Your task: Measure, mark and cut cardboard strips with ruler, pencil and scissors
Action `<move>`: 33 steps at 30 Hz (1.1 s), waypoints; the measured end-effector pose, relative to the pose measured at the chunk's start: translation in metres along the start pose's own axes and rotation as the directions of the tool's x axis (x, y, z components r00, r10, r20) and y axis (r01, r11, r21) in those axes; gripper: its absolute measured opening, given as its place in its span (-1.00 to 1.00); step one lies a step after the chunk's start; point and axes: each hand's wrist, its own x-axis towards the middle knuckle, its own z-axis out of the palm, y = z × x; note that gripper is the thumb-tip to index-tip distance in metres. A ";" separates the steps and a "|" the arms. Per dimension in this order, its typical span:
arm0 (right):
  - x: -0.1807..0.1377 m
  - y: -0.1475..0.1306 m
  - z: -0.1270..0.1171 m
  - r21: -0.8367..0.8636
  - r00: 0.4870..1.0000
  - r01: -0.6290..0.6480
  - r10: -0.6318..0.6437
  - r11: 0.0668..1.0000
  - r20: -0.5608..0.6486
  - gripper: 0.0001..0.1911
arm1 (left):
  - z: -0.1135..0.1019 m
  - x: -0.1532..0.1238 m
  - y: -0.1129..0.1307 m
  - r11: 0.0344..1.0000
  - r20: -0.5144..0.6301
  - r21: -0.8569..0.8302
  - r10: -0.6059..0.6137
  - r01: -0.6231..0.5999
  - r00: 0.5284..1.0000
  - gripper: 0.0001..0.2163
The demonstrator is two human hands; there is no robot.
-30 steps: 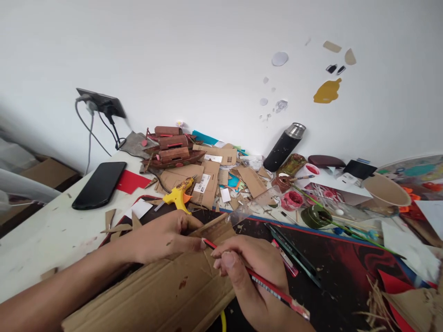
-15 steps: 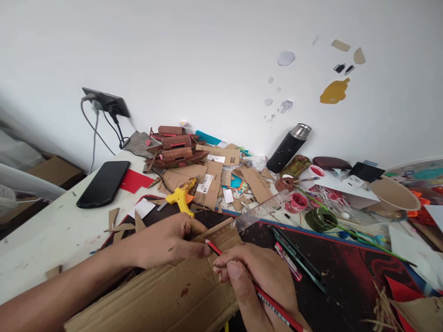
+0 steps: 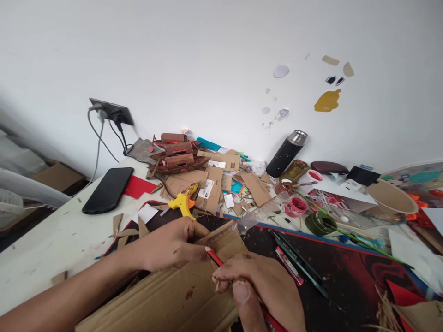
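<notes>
Marking of cardboard, head view, single entry.

- Item: pencil [image 3: 215,257], red. It lies in the near middle of the view, over the cardboard [image 3: 162,302], between the two hands. Its long axis runs on a slant from the near right to the far left. The tip points away from the person and leftward, meeting the left thumb. The rear passes under the palm and shows again at the lower edge.
- Right hand [image 3: 265,290]: grip closed around the pencil, fingers folded low near the tip.
- Left hand [image 3: 169,244]: laid on the cardboard with fingers bent and pressing down. Whether this grip clasps the far edge or only bears on it cannot be told.
- Cardboard: a large brown sheet, flat, half on the dark mat [image 3: 346,272], half on the white surface [image 3: 51,240].
- Nearby: a clear ruler [image 3: 265,212] just beyond the cardboard, its near end possibly under the left fingers; a yellow glue gun [image 3: 182,202]; a phone [image 3: 108,190]; a black flask [image 3: 285,153] leaning at the wall.
- Handling note, as judgement: press the left hand firmly so the sheet cannot creep. Hold the pencil low and steady, and draw it lightly along its own slant.
</notes>
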 end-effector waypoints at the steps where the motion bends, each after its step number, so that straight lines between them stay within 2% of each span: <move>1: 0.001 -0.002 -0.001 -0.004 1.000 -0.003 0.003 1.000 0.006 -0.67 | -0.001 0.000 -0.001 1.000 -0.004 0.004 0.002 -0.002 1.000 -0.76; 7: 0.019 -0.017 -0.008 -0.032 0.999 -0.007 0.009 0.999 0.042 -0.75 | -0.008 0.002 -0.007 1.000 -0.029 0.028 0.000 0.001 1.000 -0.75; 9: 0.024 -0.016 -0.007 -0.029 0.998 0.010 -0.008 1.000 0.059 -0.76 | -0.009 0.003 -0.009 0.999 -0.029 0.038 0.005 -0.004 1.000 -0.74; 12: 0.027 -0.005 -0.005 -0.074 0.996 -0.064 0.069 0.995 0.062 -0.75 | -0.009 0.003 -0.010 0.998 -0.031 0.050 0.025 -0.024 0.999 -0.74; 16: 0.024 0.012 -0.008 -0.043 0.996 -0.074 0.075 0.996 0.037 -0.68 | -0.006 0.003 -0.009 0.998 -0.017 0.065 0.028 -0.027 0.999 -0.72; 19: 0.019 0.019 -0.013 -0.047 0.991 -0.124 0.126 0.991 0.054 -0.67 | -0.004 0.004 -0.010 0.997 -0.005 0.074 0.010 -0.010 1.000 -0.69; 26: 0.010 0.029 -0.016 0.038 0.983 -0.179 0.177 0.983 0.051 -0.63 | -0.007 0.005 -0.014 0.994 0.005 0.106 -0.036 0.035 0.999 -0.69; 33: 0.004 0.028 -0.013 0.071 0.983 -0.176 0.171 0.982 0.071 -0.63 | -0.002 0.004 -0.006 0.991 0.037 0.131 -0.010 0.005 0.999 -0.70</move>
